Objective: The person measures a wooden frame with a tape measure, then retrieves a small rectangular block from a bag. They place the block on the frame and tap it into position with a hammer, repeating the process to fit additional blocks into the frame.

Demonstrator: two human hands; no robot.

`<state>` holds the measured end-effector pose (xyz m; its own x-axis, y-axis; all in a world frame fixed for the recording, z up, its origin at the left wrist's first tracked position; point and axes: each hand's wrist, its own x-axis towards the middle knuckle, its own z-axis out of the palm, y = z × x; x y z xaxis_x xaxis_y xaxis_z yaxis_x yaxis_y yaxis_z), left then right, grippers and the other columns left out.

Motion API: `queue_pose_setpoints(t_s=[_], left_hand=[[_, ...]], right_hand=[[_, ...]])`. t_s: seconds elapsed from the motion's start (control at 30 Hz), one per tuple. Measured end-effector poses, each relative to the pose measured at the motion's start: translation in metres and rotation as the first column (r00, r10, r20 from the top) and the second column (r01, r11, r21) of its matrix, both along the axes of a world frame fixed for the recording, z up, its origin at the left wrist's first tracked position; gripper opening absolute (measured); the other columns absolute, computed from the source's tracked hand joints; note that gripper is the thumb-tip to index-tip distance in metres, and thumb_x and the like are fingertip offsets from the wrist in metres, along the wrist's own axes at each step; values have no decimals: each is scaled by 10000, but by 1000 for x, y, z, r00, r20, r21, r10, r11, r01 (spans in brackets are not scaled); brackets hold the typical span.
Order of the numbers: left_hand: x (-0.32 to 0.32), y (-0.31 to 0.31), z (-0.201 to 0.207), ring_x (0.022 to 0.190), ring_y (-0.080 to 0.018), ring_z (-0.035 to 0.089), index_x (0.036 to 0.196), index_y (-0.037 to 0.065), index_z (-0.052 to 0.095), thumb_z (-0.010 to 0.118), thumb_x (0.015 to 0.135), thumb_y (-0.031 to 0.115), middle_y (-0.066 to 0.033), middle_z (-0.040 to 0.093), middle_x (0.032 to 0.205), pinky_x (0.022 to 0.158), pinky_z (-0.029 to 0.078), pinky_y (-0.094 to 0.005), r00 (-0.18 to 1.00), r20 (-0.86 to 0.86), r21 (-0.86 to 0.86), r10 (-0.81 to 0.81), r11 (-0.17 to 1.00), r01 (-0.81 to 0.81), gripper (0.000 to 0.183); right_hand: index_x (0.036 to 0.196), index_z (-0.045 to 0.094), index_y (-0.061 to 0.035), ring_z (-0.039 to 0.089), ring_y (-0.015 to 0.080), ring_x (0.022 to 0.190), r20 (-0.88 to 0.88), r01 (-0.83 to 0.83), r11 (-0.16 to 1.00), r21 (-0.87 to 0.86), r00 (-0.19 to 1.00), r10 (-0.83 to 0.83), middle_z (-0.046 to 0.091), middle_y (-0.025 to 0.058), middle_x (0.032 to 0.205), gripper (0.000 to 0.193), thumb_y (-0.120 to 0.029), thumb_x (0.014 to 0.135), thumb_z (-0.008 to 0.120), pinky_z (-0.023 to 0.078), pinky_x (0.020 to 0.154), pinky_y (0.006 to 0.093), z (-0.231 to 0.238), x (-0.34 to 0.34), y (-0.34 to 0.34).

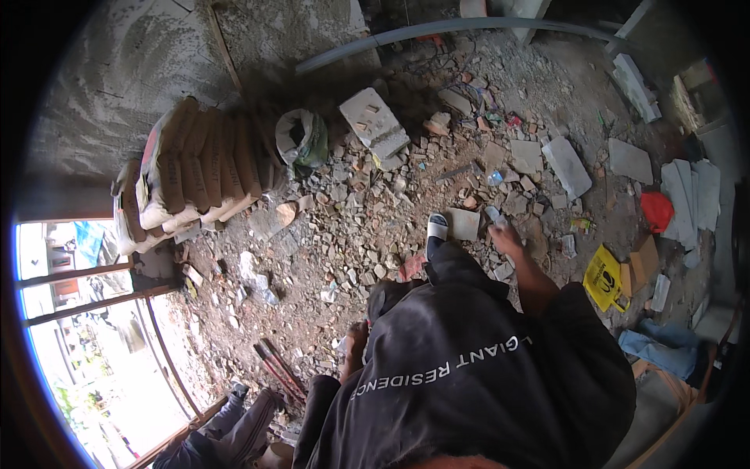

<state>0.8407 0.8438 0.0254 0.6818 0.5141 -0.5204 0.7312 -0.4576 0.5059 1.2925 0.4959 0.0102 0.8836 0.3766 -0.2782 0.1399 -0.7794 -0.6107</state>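
My right hand (506,239) reaches low over the rubble. Its fingers are closed at a small whitish, partly clear piece (492,213) that looks like plastic. A square grey tile piece (463,224) lies just left of it, beside my foot in a slipper with a white strap (437,227). On the other side of my dark shirt (461,375), my left hand (355,341) hangs low with bent fingers. Something small and pale (340,344) shows at those fingers, too small to name. Broken stone and tile chips (375,234) cover the ground around both hands.
Stacked brown sacks (203,160) stand at the far left, near an open bag (301,141) and a pale block (373,121). Slabs (566,168), a yellow bag (603,277) and a red cloth (657,211) lie right. Red-and-black rods (279,371) and grey trousers (250,426) are lower left.
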Motion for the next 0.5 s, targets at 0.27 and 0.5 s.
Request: queue_pose_setpoints(t_s=[0.27,0.5], left_hand=[[227,64,93,932,-306,630,1035,29,639,532,886,406,-210,651,944,786,477,-399,985,-21,-14,174,985,-174,420],[331,128,53,973,-329,614,1062,70,625,573,870,425,-168,645,1019,817,478,-406,980,-67,-215,-189,962,171,407]], right_hand=[[1007,629,2,607,156,613,-224,119,968,223,972,-68,625,72,708,373,-351,916,551,464,593,313,85,132,130],[958,615,-49,620,257,642,-71,-107,971,-216,993,93,618,85,688,262,-260,803,610,486,597,393,-39,68,37]])
